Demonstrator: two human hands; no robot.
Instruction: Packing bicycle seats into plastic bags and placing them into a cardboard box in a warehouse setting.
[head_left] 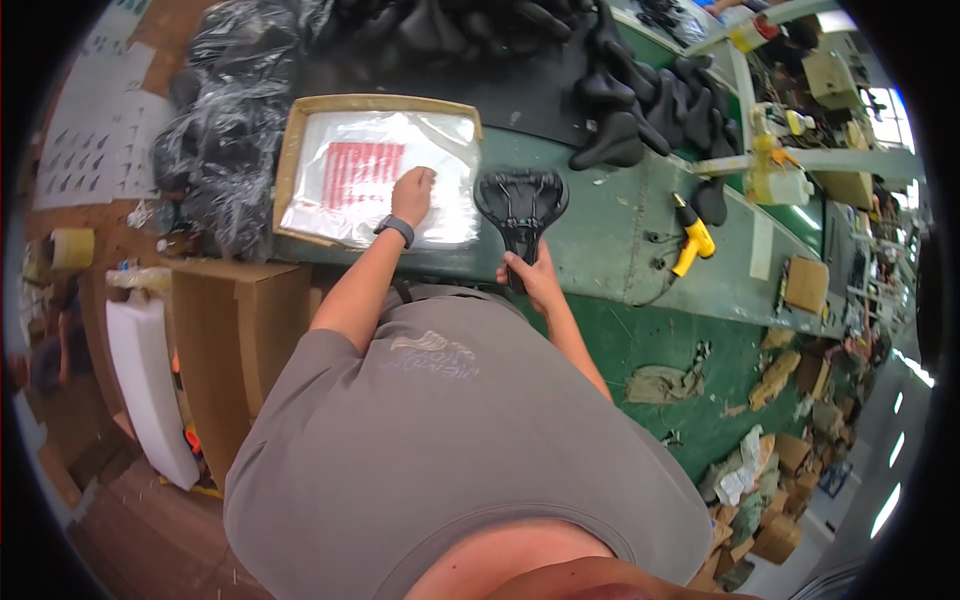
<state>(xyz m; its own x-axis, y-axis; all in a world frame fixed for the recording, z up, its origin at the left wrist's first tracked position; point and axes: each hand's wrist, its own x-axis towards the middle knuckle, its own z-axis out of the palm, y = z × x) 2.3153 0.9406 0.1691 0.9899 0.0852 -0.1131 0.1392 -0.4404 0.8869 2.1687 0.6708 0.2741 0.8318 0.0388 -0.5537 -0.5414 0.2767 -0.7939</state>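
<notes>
My right hand (537,278) is wrapped round the narrow nose of a black bicycle saddle (521,205). The saddle is underside up, its rails showing and its wide end pointing away from me. My left hand (412,197), a dark band on its wrist, is over a shallow cardboard box (290,160) of clear plastic bags (450,150). Its fingers are curled closed against the top bags; whether a bag edge is pinched between them cannot be made out. Red print shows on the bags beside that hand.
Many black saddles (615,140) are heaped along the back of the green workbench (590,220). A yellow heat gun (692,240) lies to the right, its cord trailing. Plastic-wrapped saddles (235,130) stand left of the box. A tall cardboard carton (225,340) stands at lower left.
</notes>
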